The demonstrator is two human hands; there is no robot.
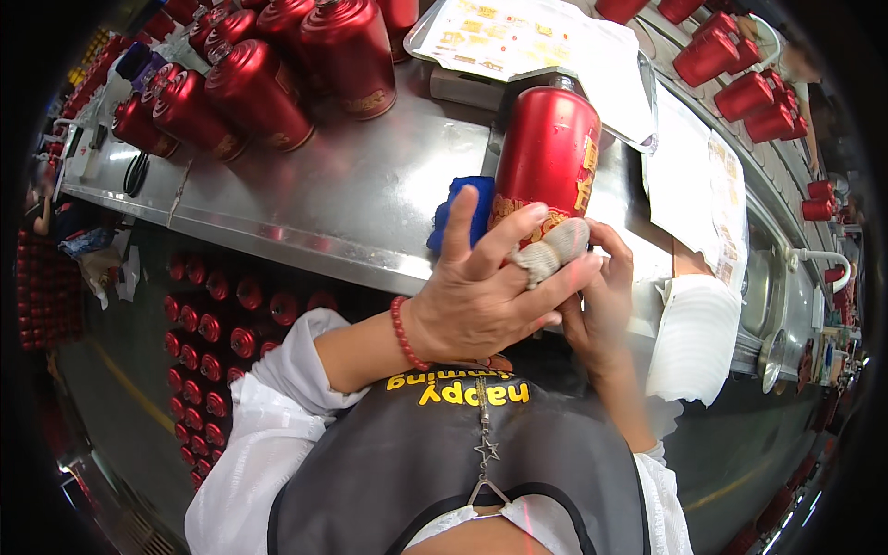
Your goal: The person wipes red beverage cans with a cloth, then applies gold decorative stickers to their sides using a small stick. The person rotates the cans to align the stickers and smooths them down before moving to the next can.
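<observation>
A red metallic bottle with gold decoration lies tilted on the steel worktable, its neck away from me in a dark angular holder and its base toward me. My left hand, with a red bead bracelet, is open beside the base, fingers spread. A knitted off-white finger cover sits on one of its fingers, against the bottle's lower end. Right of it, my right hand has curled fingers close to the left fingertips; what they hold, if anything, is hidden. A blue cloth lies left of the bottle.
Several red bottles stand at the far left of the worktable. Printed sheets of labels lie behind the holder. A stack of white foam sheets hangs at the right edge. Below left stand rows of red bottles.
</observation>
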